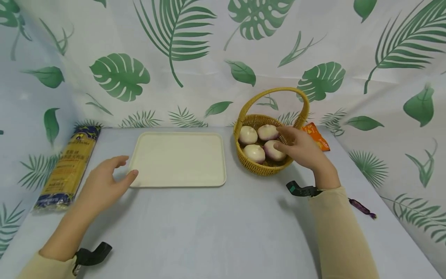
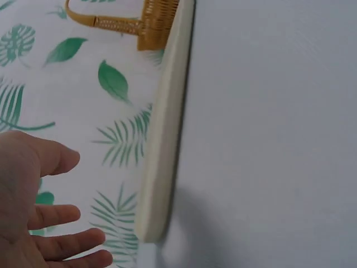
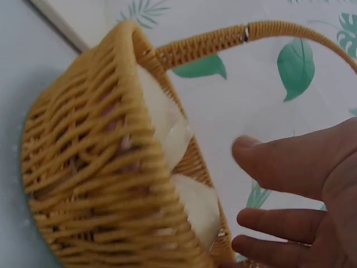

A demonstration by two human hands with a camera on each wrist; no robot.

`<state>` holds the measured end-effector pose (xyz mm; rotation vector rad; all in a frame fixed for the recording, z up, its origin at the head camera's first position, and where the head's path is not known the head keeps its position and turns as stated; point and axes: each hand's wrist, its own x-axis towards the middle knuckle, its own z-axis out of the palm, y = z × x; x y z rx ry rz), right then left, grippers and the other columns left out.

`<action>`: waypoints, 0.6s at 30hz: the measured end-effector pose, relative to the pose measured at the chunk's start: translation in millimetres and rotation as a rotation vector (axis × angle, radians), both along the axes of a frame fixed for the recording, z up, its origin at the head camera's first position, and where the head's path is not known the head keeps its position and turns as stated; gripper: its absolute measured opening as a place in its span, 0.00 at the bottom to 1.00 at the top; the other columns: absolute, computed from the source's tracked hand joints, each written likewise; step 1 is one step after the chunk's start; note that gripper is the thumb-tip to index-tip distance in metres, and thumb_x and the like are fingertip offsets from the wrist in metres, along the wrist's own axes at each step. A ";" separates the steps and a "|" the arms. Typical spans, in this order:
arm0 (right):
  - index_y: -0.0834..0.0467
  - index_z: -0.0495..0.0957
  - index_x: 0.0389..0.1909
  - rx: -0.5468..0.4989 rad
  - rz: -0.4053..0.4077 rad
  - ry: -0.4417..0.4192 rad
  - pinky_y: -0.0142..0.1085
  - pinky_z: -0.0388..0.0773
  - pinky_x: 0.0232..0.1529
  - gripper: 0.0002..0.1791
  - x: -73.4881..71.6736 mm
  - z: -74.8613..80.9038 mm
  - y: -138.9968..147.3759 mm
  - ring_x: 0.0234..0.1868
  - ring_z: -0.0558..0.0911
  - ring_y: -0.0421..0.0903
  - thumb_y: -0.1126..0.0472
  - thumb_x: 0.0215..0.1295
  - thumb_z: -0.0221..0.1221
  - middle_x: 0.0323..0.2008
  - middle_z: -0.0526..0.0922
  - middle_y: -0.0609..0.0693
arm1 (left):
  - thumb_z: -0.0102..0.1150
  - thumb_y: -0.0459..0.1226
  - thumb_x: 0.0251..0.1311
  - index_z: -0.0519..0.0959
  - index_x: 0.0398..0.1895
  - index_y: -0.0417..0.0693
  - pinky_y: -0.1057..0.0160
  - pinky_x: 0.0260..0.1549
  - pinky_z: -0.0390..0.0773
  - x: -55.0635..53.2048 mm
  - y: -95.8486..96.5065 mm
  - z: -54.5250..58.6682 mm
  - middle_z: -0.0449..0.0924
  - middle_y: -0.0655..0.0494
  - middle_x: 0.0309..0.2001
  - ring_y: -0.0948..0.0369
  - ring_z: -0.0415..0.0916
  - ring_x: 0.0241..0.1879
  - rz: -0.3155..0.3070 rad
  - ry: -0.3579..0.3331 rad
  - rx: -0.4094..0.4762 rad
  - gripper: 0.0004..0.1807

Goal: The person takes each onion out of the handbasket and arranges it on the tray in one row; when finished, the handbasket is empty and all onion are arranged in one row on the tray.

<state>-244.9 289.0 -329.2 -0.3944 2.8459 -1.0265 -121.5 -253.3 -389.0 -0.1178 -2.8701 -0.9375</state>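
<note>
A wicker basket (image 1: 258,167) with a tall arched handle holds several round white turnips tinged purple, one of them a turnip (image 1: 273,151) at the right. Over the basket's right side is my right hand (image 1: 302,146), thumb and fingers apart, fingertips close above the turnips. In the right wrist view the thumb (image 3: 279,159) is spread away from the lower fingers, with nothing between them. My left hand (image 1: 104,186) hovers by the left edge of a cream rectangular tray (image 1: 179,159). Its thumb and fingers are parted and hold nothing; the left wrist view shows the tray edge (image 2: 162,139) beyond the fingers.
A yellow and blue packet of pasta (image 1: 69,166) lies at the left. Behind the basket, on the right, is an orange snack packet (image 1: 316,136). A small dark wrapped candy (image 1: 363,208) lies beside the right sleeve. A leaf-patterned cloth (image 1: 202,77) hangs behind the table.
</note>
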 end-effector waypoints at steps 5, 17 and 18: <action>0.62 0.70 0.80 -0.021 0.020 -0.024 0.65 0.69 0.77 0.36 -5.7 -11.0 9.4 0.79 0.70 0.64 0.54 0.77 0.69 0.78 0.72 0.62 | 0.67 0.47 0.78 0.69 0.77 0.29 0.24 0.58 0.76 -3.1 -6.9 -20.7 0.70 0.24 0.70 0.28 0.69 0.67 0.002 0.035 0.068 0.38; 0.60 0.78 0.73 0.007 -0.003 0.016 0.63 0.79 0.69 0.31 -9.9 -13.1 18.0 0.71 0.78 0.60 0.54 0.74 0.72 0.68 0.82 0.62 | 0.75 0.52 0.70 0.62 0.80 0.26 0.23 0.71 0.65 -9.3 -14.3 -49.5 0.64 0.22 0.75 0.26 0.60 0.76 0.054 -0.032 0.139 0.51; 0.60 0.78 0.73 0.013 -0.007 0.014 0.63 0.79 0.69 0.31 -10.0 -13.3 18.7 0.72 0.78 0.61 0.53 0.74 0.72 0.68 0.82 0.62 | 0.75 0.52 0.69 0.62 0.79 0.25 0.23 0.71 0.64 -9.2 -14.6 -51.7 0.64 0.22 0.76 0.26 0.60 0.76 0.049 -0.031 0.142 0.51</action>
